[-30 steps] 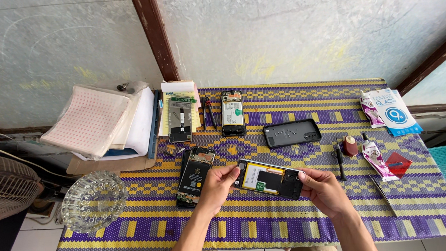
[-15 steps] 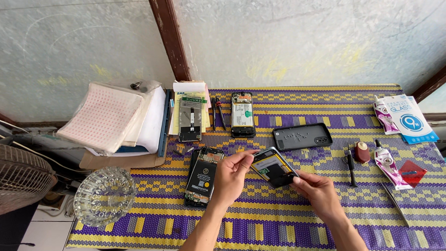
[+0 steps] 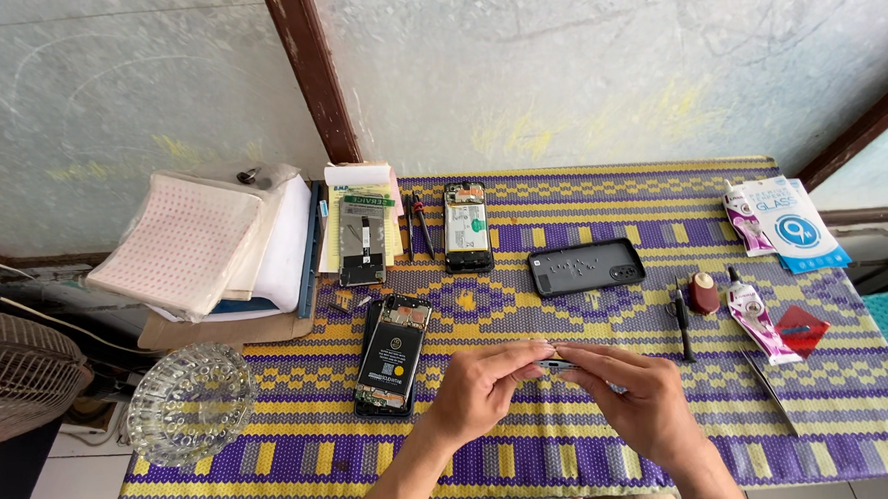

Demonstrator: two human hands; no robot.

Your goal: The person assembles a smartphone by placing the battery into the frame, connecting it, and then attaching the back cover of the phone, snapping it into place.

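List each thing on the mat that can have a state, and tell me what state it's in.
Phone part: held edge-on between both hands.
Left hand: fingers pinching the part.
Right hand: fingers pinching the part.
Opened phone: back off, flat.
Second opened phone: back off, flat.
Black back cover: lying loose.

One head-worn camera, looking down over a work table.

It faces forward and steeply down from above the person's own forearms, far enough back to take in the whole patterned mat (image 3: 612, 442) edge to edge, the pale wall (image 3: 576, 64) behind it (only this view, so nothing overlaps) and a fan (image 3: 15, 373) at left.
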